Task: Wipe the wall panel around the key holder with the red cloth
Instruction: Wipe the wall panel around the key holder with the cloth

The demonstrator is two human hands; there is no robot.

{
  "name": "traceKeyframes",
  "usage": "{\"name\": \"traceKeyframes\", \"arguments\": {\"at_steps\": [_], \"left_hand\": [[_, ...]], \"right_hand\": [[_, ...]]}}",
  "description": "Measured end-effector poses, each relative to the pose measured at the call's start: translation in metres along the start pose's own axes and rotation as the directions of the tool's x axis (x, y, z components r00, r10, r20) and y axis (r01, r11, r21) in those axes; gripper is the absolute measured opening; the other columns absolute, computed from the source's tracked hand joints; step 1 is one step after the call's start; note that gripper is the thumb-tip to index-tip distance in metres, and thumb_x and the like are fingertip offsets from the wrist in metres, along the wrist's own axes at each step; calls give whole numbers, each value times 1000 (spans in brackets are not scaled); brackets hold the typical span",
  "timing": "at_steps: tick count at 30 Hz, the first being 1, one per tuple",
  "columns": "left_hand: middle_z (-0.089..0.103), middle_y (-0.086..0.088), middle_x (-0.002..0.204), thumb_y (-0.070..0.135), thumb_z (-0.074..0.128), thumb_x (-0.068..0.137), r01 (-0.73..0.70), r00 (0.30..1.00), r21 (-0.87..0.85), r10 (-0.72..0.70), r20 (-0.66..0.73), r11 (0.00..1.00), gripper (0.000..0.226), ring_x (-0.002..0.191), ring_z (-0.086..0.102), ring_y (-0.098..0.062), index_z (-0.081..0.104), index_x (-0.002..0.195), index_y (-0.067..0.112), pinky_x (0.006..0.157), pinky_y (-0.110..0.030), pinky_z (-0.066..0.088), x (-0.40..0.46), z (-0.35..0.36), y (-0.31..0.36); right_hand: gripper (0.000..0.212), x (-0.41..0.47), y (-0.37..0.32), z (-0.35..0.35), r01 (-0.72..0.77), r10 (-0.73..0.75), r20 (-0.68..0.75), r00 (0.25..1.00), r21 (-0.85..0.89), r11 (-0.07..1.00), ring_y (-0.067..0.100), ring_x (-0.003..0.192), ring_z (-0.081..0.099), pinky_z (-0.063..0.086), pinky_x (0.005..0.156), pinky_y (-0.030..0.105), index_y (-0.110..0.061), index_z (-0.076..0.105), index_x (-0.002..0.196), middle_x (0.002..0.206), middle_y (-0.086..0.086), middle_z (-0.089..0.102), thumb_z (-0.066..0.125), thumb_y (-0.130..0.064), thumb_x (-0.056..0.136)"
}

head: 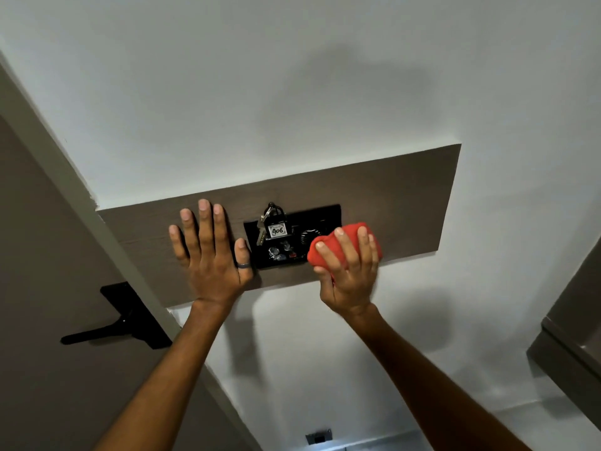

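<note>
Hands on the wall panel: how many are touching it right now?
2. The left hand lies flat and open on the wall panel, left of the key holder. The right hand presses the red cloth at the holder's right edge.

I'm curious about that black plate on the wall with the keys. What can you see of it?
The key holder is a glossy black rectangular plate mounted flat on the brown wood-look wall panel. Keys and a tag marked 406 hang near its top; a round dial sits further right. The red cloth covers its right edge; the left hand lies beside it.
</note>
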State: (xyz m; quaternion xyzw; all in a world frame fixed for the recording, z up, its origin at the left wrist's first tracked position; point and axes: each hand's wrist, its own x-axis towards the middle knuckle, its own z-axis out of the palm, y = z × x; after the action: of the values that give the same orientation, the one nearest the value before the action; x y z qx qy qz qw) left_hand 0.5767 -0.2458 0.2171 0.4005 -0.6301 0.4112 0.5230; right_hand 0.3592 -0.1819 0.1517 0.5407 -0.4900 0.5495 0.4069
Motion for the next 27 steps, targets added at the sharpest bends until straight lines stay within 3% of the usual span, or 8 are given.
{"name": "traceKeyframes", "arguments": {"at_steps": [5, 9, 14, 15, 19, 24, 27], "left_hand": [[40, -23, 156, 29, 40, 100, -7, 1000, -14, 8, 11, 1000, 62, 158, 5, -27, 32, 156, 2, 128, -51, 8, 0, -3, 0], [36, -21, 158, 30, 38, 101, -5, 1000, -12, 5, 2, 1000, 63, 158, 6, -28, 30, 157, 3, 128, -51, 9, -3, -1, -1], [35, -20, 159, 33, 35, 103, -10, 1000, -15, 10, 2, 1000, 62, 158, 6, -28, 28, 158, 5, 128, -51, 9, -3, 2, -2], [34, -19, 159, 33, 35, 103, -10, 1000, -24, 10, 4, 1000, 63, 158, 7, -28, 27, 159, 6, 128, -51, 9, -4, 2, -3], [29, -18, 162, 33, 35, 102, -7, 1000, -28, 8, 9, 1000, 65, 158, 6, -29, 22, 161, 8, 129, -51, 8, -6, 4, -5], [27, -14, 164, 33, 36, 102, -14, 1000, -29, 14, 8, 999, 64, 158, 5, -28, 24, 160, 7, 129, -51, 7, -3, 3, -5], [15, -6, 169, 33, 37, 101, -14, 1000, -26, 14, 12, 1000, 65, 158, 6, -28, 23, 160, 8, 128, -52, 9, -2, 2, -4]], "right_hand": [[38, 46, -31, 16, -114, 119, -82, 990, 61, 992, 36, 154, 34, 32, 125, 54, -32, 65, 137, 153, 5, 54, 47, -47, 107], [39, 39, -5, 7, 103, -103, -60, 993, -5, 995, 40, 147, 40, 42, 118, 58, -28, 65, 135, 147, 9, 55, 46, -48, 107], [33, 47, -49, 16, -235, 244, -118, 963, 82, 968, 38, 151, 38, 34, 123, 56, -27, 74, 117, 146, 6, 59, 47, -43, 106], [35, 50, -54, 18, -215, 223, -107, 969, 83, 973, 38, 151, 38, 34, 123, 56, -27, 75, 114, 145, 6, 61, 46, -44, 106], [38, 58, -18, 9, 86, -85, -77, 993, 9, 996, 42, 144, 45, 37, 123, 54, -26, 77, 116, 140, 10, 66, 45, -46, 106], [35, 55, 11, 4, -57, 52, -143, 988, -28, 998, 45, 141, 47, 38, 120, 56, -20, 76, 108, 140, 11, 64, 48, -41, 106], [34, 56, 12, -1, -86, 80, -155, 985, -34, 996, 46, 139, 47, 43, 116, 59, -18, 73, 108, 134, 15, 67, 48, -40, 107]]}}
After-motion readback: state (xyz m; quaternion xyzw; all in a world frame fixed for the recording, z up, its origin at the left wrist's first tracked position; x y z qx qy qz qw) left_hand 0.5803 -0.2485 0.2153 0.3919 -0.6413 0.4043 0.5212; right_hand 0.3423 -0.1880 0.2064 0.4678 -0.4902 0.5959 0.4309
